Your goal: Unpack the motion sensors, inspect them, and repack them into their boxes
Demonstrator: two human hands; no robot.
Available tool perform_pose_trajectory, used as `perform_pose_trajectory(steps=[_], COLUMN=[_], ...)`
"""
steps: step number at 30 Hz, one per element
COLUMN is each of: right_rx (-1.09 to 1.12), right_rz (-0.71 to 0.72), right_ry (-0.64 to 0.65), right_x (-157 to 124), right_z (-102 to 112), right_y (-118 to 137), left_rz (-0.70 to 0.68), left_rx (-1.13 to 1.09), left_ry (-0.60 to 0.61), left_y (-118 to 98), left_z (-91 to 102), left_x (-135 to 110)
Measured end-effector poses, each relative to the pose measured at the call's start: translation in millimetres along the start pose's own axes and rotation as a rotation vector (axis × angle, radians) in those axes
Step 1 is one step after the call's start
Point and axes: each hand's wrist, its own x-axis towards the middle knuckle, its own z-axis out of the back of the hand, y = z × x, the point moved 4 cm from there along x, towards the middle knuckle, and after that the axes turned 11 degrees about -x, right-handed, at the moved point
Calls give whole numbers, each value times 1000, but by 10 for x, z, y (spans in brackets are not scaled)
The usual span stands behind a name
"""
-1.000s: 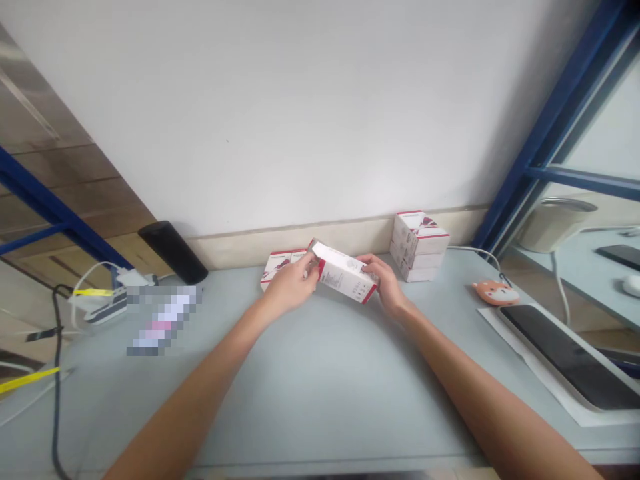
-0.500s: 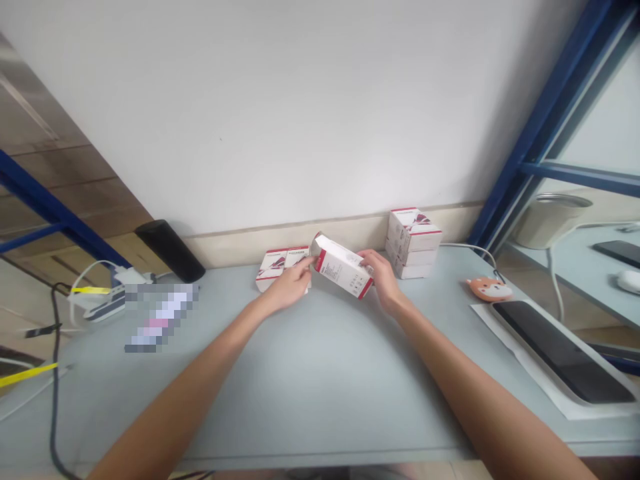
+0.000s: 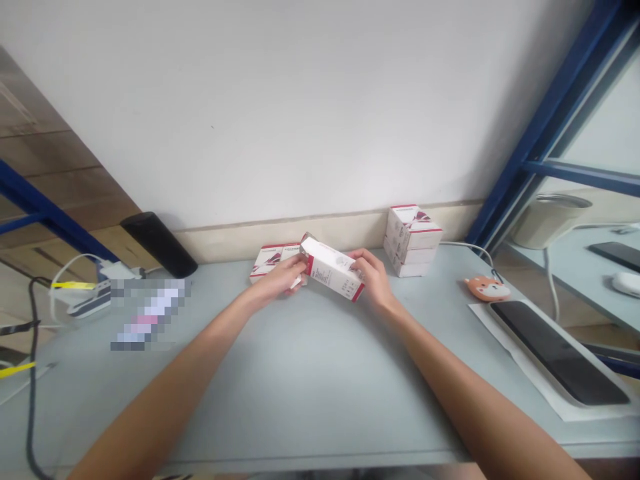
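A long white carton (image 3: 330, 267) with red edges is held tilted above the table, its right end lower. My right hand (image 3: 373, 275) is closed round its right end, thumb hidden behind the hand. At the carton's left end, where a flap seems to stand up, the fingers of my left hand (image 3: 283, 277) are bent and pressed against it. Exactly what they pinch is partly hidden. Behind my left hand, two similar white-and-red boxes (image 3: 267, 259) lie side by side on the table, partly covered.
A stack of similar boxes (image 3: 413, 241) stands at the wall on the right. Nearby are an orange animal-faced case (image 3: 487, 289) and a dark-screened device (image 3: 557, 353) on white paper. At left are a black cylinder (image 3: 160, 245), a power strip (image 3: 90, 300) with cables, and a pixelated patch.
My left hand's fingers have closed in on the carton's left end, where the index finger was stretched out before. The carton has swung slightly flatter. The view has shifted a little.
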Motion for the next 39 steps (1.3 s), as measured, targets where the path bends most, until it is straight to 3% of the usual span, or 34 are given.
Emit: perform_pose_trajectory(steps=[8,16,20,23,25,28,31,36,39], right_rx=[-315,-288,-193,-64,10,21,-26,-36,14], right_rz=[275,312,237,157,124,142,181,206,179], right_ry=[34,-67,-209,-328,-375,-425,-424,-397,-394], right_x=[-153,-158,-148,-125,-103,-76,-57,-48,-64], right_z=[38,132,183,237,268,298,281,238,225], right_y=[166,249,226,213,214,213,167,106,150], left_rz=[4,-137,-261,-325,-333,-345,-388,-478,-533], left_rx=[135,138,154,206,284,445,562,644,553], left_ry=[2,30,-149,-243,-191,-13,84,142,102], left_y=[-103,-255,-301,-236,-133,22,60,-25,-63], left_z=[65,-29,-53,-183,-373,-715,-923,-926,-827], left_x=[160,207,241,177,94,-20,-32,36,-80])
